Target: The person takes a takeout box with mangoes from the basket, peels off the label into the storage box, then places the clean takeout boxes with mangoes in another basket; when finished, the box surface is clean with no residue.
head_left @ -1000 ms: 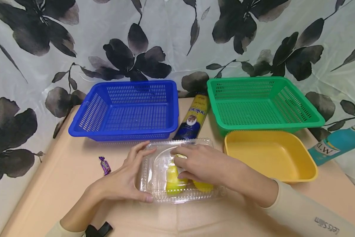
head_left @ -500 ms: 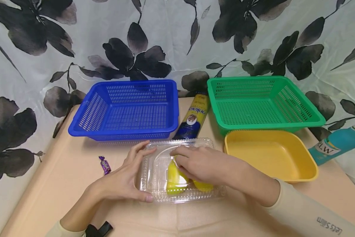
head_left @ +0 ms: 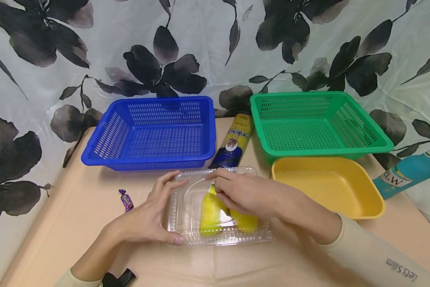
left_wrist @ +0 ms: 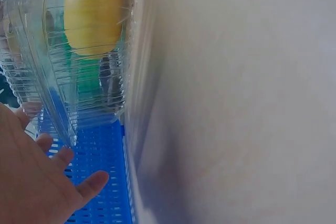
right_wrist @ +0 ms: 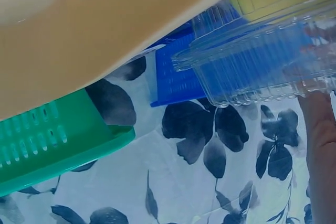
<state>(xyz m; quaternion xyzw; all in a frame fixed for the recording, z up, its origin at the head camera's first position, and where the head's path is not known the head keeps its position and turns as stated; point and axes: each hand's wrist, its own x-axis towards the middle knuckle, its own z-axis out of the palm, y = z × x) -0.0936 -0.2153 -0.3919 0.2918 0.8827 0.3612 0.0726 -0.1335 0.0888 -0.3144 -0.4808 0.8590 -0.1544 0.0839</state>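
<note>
A clear plastic clamshell container [head_left: 191, 207] lies in front of me, with a yellow pear [head_left: 212, 215] and a second yellow fruit [head_left: 246, 222] showing inside. My left hand [head_left: 148, 215] touches the container's left side, thumb at the near corner and fingers spread towards the far one. In the left wrist view, its fingers [left_wrist: 62, 157] are spread beside the ribbed plastic. My right hand [head_left: 250, 197] rests over the lid, index finger reaching past the pear's stem. Its other fingers are partly hidden. A finger [right_wrist: 319, 119] meets the container's edge in the right wrist view.
Behind the container stand a blue basket [head_left: 148, 161] and a green basket [head_left: 326, 151]. A pasta packet [head_left: 232, 139] lies between them. To the right are a yellow tub [head_left: 329, 187] and a turquoise bottle [head_left: 408, 173]; a purple-wrapped candy [head_left: 126, 200] lies at left.
My right hand has shifted slightly right on the lid and its fingers have moved, leaving more of the pear and its stem in view. The left hand keeps nearly the same place.
</note>
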